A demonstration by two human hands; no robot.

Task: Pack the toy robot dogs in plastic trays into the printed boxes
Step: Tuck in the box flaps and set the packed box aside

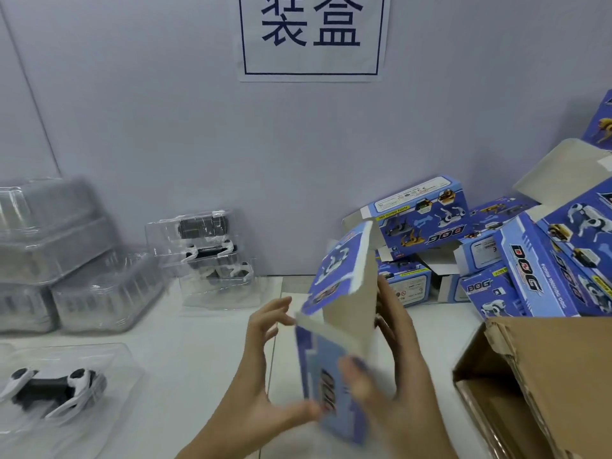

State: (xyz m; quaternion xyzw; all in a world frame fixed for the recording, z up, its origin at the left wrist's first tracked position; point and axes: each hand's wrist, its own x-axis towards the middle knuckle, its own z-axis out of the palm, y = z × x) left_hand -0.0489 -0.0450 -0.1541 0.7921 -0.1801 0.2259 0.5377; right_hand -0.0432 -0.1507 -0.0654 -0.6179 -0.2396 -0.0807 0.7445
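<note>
Blue printed box (334, 313) is up over the table (185, 359), both our hands clamped on it: left hand (265, 366) at its left edge, right hand (387, 366) around the right. Trayed robot dog (54, 389) lies far left.

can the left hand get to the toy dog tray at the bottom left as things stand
Probably yes. The black and white toy robot dog in its clear plastic tray lies on bare white table left of the left hand, with nothing between them. But that hand first has to let go of the blue printed box.
</note>
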